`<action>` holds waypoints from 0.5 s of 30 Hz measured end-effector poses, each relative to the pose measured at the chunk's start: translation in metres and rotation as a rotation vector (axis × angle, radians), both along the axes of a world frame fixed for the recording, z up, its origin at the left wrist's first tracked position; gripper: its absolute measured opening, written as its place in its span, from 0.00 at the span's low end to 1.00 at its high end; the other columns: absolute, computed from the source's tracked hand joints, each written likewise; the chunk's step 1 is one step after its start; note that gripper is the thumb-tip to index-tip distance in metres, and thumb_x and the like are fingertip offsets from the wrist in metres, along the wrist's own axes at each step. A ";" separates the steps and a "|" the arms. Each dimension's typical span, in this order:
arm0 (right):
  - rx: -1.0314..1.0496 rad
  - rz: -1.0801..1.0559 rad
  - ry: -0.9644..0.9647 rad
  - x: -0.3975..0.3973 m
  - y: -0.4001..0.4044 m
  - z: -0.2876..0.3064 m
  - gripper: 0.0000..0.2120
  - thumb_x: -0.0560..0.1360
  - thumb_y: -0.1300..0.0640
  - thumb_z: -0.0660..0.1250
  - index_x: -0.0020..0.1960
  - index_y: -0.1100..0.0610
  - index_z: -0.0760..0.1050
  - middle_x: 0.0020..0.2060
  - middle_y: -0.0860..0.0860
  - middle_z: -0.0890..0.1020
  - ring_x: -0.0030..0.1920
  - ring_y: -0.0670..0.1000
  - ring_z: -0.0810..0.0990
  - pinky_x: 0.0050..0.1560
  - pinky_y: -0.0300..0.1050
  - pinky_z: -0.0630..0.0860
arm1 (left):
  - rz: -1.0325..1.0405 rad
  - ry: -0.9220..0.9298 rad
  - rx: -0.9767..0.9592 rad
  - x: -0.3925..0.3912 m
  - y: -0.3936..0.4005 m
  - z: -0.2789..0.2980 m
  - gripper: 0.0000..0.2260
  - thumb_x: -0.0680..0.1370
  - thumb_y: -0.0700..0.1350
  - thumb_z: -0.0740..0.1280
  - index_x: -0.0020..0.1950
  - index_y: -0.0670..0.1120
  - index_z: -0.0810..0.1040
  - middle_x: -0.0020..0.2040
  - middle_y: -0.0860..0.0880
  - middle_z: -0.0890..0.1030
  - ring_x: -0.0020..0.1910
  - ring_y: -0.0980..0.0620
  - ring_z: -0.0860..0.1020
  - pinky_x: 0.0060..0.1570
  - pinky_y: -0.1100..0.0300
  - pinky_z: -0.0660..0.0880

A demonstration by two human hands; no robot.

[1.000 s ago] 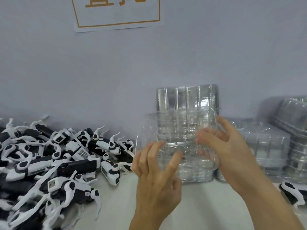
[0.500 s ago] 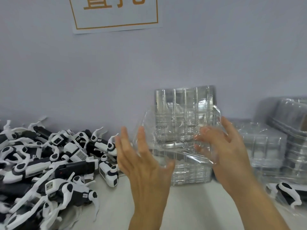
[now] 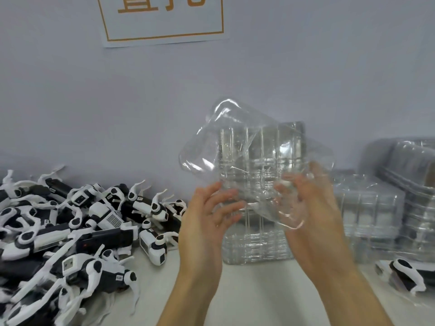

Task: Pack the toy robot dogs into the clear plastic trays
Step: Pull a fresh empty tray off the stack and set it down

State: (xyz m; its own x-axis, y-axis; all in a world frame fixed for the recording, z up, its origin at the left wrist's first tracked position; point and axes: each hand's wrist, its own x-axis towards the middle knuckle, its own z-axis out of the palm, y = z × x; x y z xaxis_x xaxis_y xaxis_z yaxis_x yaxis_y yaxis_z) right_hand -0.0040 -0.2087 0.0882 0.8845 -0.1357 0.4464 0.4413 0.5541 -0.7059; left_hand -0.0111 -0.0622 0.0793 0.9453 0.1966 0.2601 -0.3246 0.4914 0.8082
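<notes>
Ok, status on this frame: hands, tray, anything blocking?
Right hand grips clear plastic tray, tilted, off the table. Left hand open, fingertips at tray's lower edge. Black-and-white toy robot dogs piled left, none packed. Nothing blocking.

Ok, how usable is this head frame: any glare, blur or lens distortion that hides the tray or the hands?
Head view: even, soft light, no hard shadows. The held clear tray carries bright glare streaks, and its edges blend into the tray stack behind it. Right hand shows through the plastic, slightly smeared; left hand is fairly sharp. The toy dog pile at the left edge is soft and stretched by the wide-angle lens.
</notes>
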 end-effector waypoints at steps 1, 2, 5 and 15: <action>-0.015 -0.016 0.007 0.001 0.006 -0.002 0.26 0.74 0.53 0.72 0.70 0.46 0.70 0.49 0.49 0.80 0.48 0.49 0.81 0.50 0.57 0.82 | -0.045 0.005 -0.011 -0.004 -0.002 0.003 0.24 0.78 0.61 0.64 0.62 0.43 0.76 0.54 0.43 0.85 0.52 0.44 0.84 0.51 0.49 0.78; -0.050 -0.033 0.019 0.002 0.012 -0.004 0.33 0.73 0.52 0.74 0.74 0.43 0.65 0.53 0.50 0.81 0.51 0.51 0.82 0.51 0.59 0.81 | -0.053 0.016 -0.004 -0.006 -0.003 0.004 0.29 0.74 0.65 0.68 0.64 0.44 0.76 0.57 0.43 0.85 0.55 0.43 0.84 0.55 0.46 0.78; -0.241 -0.081 0.030 0.002 0.024 -0.015 0.42 0.68 0.50 0.78 0.74 0.32 0.59 0.57 0.48 0.82 0.60 0.51 0.82 0.60 0.58 0.79 | -0.027 0.033 -0.029 -0.006 -0.003 0.005 0.39 0.64 0.61 0.74 0.70 0.44 0.72 0.55 0.47 0.85 0.55 0.46 0.84 0.62 0.43 0.75; -0.354 0.030 0.057 0.006 0.010 -0.022 0.39 0.61 0.46 0.81 0.67 0.31 0.69 0.39 0.40 0.81 0.50 0.43 0.84 0.46 0.35 0.79 | 0.409 -0.006 -0.056 0.014 0.038 -0.005 0.12 0.78 0.44 0.71 0.58 0.51 0.74 0.38 0.56 0.80 0.34 0.58 0.79 0.41 0.56 0.78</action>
